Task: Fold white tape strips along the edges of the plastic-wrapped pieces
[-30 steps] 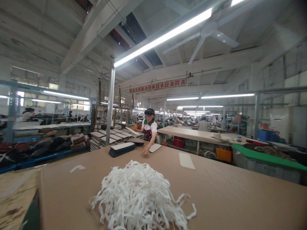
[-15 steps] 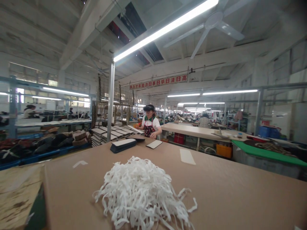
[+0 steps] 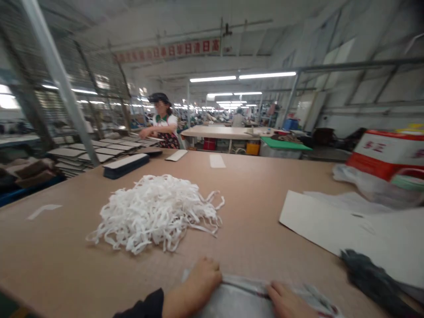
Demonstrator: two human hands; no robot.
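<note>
At the near edge of the table, my left hand [image 3: 202,282] is closed on the left edge of a greyish plastic bag [image 3: 238,300]. My right hand [image 3: 287,300] holds the same bag further right, its fingers curled over the upper edge and partly cut off by the frame. A dark line runs along that edge between the hands. Beyond my left hand lies a loose heap of white fabric strips [image 3: 155,212]. A dark crumpled cloth or glove [image 3: 371,278] rests to the right of my right hand.
The brown tabletop [image 3: 251,221] carries a large white board [image 3: 331,216] and a red-and-white container [image 3: 380,152] at right. Dark pads [image 3: 126,165] are stacked at far left, near a metal post [image 3: 62,79]. A co-worker [image 3: 162,123] stands beyond the table.
My view has turned right and down. Both my hands and the plastic bag are now in sight, along with the board and container at right. The co-worker's arms have shifted.
</note>
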